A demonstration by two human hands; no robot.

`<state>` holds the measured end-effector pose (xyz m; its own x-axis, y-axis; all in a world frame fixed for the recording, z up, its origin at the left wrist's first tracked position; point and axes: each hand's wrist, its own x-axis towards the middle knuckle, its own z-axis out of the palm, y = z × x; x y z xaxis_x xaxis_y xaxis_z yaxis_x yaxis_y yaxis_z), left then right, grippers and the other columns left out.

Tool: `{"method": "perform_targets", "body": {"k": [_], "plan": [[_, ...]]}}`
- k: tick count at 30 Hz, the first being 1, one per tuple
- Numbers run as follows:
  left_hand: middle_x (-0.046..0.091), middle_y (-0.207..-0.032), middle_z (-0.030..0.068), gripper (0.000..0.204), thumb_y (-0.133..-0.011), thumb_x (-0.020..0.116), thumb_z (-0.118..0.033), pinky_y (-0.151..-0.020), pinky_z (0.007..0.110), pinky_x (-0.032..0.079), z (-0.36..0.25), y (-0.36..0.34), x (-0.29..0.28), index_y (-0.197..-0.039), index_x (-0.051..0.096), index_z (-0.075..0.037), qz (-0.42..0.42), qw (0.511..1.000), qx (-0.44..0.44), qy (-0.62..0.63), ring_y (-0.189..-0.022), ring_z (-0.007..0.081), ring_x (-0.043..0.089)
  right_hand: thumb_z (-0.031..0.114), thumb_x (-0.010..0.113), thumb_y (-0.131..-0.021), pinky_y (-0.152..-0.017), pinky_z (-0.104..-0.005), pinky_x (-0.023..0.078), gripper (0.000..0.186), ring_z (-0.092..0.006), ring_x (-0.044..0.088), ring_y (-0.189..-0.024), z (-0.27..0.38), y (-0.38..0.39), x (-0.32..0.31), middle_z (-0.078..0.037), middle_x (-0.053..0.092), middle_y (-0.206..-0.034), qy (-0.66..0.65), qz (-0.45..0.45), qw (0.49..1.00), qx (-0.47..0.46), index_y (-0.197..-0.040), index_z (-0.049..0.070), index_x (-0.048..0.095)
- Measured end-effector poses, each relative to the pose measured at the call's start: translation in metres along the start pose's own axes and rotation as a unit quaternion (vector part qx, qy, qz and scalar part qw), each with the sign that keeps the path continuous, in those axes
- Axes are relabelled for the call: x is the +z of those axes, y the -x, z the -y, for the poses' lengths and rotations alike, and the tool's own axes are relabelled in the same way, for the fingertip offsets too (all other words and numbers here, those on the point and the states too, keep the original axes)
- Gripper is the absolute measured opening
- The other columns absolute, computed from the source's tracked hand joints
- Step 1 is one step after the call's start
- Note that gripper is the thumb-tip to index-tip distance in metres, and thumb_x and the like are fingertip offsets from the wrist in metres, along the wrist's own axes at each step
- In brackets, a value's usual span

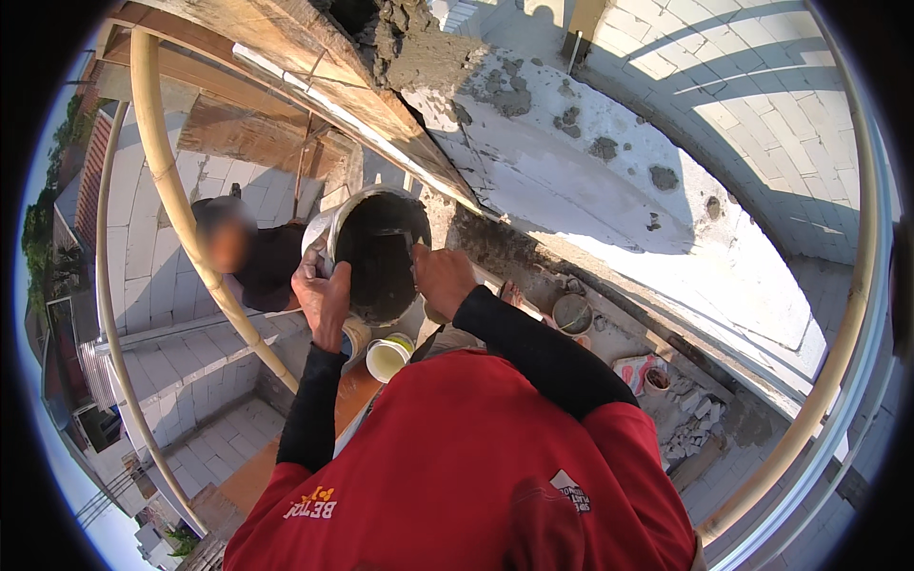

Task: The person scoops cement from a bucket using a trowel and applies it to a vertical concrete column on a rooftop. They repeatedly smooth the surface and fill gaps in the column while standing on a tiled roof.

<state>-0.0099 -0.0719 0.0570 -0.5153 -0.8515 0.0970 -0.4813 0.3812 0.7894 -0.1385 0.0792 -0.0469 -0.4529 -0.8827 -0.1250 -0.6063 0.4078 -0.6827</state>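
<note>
A round bucket (pixel 319 231) with pale outer walls is tilted in front of me, its dark inside smeared with wet grey mortar (pixel 376 271). My left hand (pixel 322 293) grips the bucket's left rim, thumb over the edge. Closed at the right rim is my right hand (pixel 445 281), its fingers curled toward the inside; their tips are partly hidden. A faint straight-edged shape shows in the mortar, too dark to name. Just below the bucket stands a small whitish pail (pixel 388 358).
A co-worker (pixel 262 262) is at the left, behind a bamboo pole (pixel 171 181). Wooden formwork boards (pixel 295 67) and a white mortar-spattered ledge (pixel 590 181) run diagonally ahead. Lower right are a mortar bucket (pixel 572 314), a small pot (pixel 657 381) and broken block rubble (pixel 695 423).
</note>
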Motion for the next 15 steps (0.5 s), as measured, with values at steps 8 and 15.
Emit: {"method": "perform_targets", "body": {"k": [8, 15], "plan": [[0.066, -0.093, -0.0026, 0.048, -0.075, 0.061, 0.002, -0.073, 0.021, 0.041, -0.006, 0.001, -0.036, -0.122, 0.074, 0.003, 0.041, 0.993, -0.016, 0.105, -0.079, 0.0052, 0.050, 0.042, 0.049, -0.105, -0.093, -0.0532, 0.056, 0.057, -0.0452, 0.073, -0.104, 0.021, -0.013, -0.039, -0.034, 0.072, -0.111, -0.122, 0.335, 0.930, 0.088, -0.123, -0.011, 0.061], [0.062, -0.089, -0.0043, 0.053, -0.068, 0.060, 0.004, -0.076, 0.019, 0.038, -0.026, -0.016, -0.084, -0.119, 0.076, 0.005, -0.001, 0.974, -0.005, 0.228, -0.077, 0.0060, 0.048, 0.051, 0.045, -0.112, -0.056, -0.0342, 0.050, 0.052, -0.0151, 0.056, -0.059, 0.022, -0.028, -0.087, -0.006, 0.060, -0.077, -0.352, 0.496, 0.784, 0.120, -0.122, 0.003, 0.062]]}}
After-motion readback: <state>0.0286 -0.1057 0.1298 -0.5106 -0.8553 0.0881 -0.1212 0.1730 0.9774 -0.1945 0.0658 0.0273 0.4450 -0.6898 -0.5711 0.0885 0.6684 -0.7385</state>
